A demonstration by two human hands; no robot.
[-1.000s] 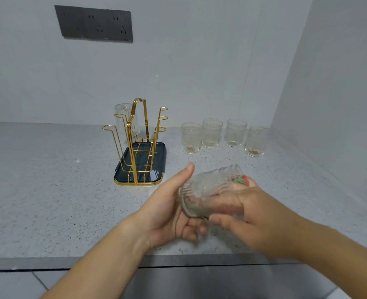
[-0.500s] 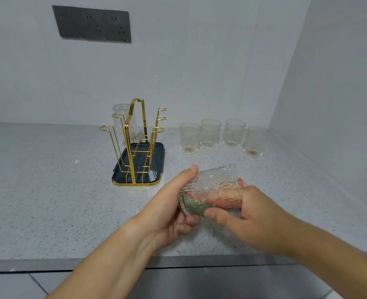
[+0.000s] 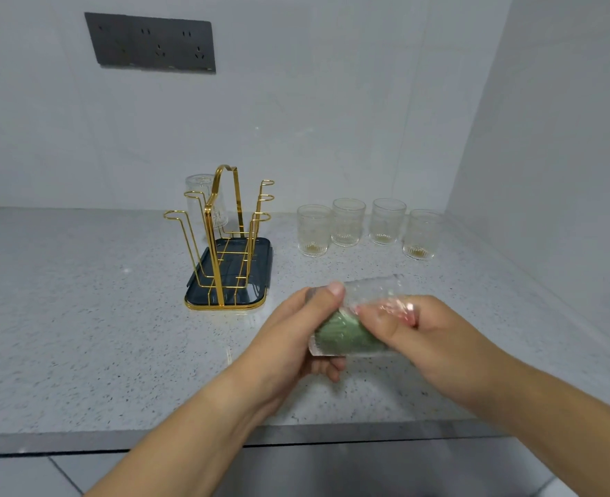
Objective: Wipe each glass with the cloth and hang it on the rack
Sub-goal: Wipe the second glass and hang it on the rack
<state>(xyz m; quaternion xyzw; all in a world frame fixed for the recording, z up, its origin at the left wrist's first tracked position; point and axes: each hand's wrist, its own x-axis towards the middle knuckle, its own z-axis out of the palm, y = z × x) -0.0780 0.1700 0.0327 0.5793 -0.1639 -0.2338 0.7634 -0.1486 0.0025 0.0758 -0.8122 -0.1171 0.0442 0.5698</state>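
The clear patterned glass tumbler (image 3: 366, 297) is being smeared by motion, so its rim and relief are hard to make out. It is being held on its side above the front part of the grey speckled countertop (image 3: 81, 317), to the right of the rack, with its thick base pointing left. The base end is being grasped by the left hand (image 3: 296, 338) — thumb laid on top, fingers curled underneath and partly hidden. A green-and-pink cloth (image 3: 343, 331) is being shown through the wall, stuffed inside the tumbler. At the mouth end, the wall and the cloth are being pinched by the right hand (image 3: 429, 335): its thumb is being pressed on the outside, while its fingers are being hidden behind glass and cloth. Both forearms are being cut off by the lower edge.

The gold wire rack (image 3: 224, 238) is being carried by a dark blue-grey tray (image 3: 260, 256). One clear upturned glass (image 3: 197, 195) is being borne on a rear peg, half hidden by the handle. Four upright ribbed glasses (image 3: 313, 229) are being kept in a row near the back wall, right of the rack — a yellowish tint is being shown at their bottoms, and whether it is liquid or reflection cannot be told.
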